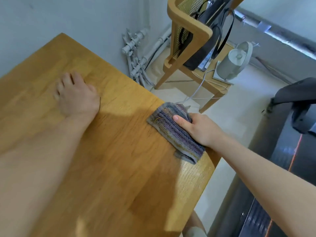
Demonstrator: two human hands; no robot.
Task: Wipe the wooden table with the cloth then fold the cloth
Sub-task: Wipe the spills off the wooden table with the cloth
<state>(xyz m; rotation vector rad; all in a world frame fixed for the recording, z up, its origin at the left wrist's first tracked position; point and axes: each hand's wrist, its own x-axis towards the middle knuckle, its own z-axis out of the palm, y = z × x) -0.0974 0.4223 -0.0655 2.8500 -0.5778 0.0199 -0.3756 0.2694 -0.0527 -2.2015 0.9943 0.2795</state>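
Wooden table [111,168], bare forearms reaching across it. Right hand [198,129] grips striped cloth [172,134] at the table's right edge, thumb on top, fingers curled over the cloth's outer side. Cloth lies doubled, flat on the wood. Farther in, left hand [77,98] rests flat on the table, fingers spread. Beyond: wooden chair [188,36], grey pipes [135,57].

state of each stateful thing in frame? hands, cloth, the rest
wooden table: wet or dry, cannot tell.
cloth: folded over in layers, lying along the table's right edge.
right hand: grips the cloth, thumb on top.
left hand: flat on the table, holding nothing.
kettle: lid on.
chair: upright, black bag on it.
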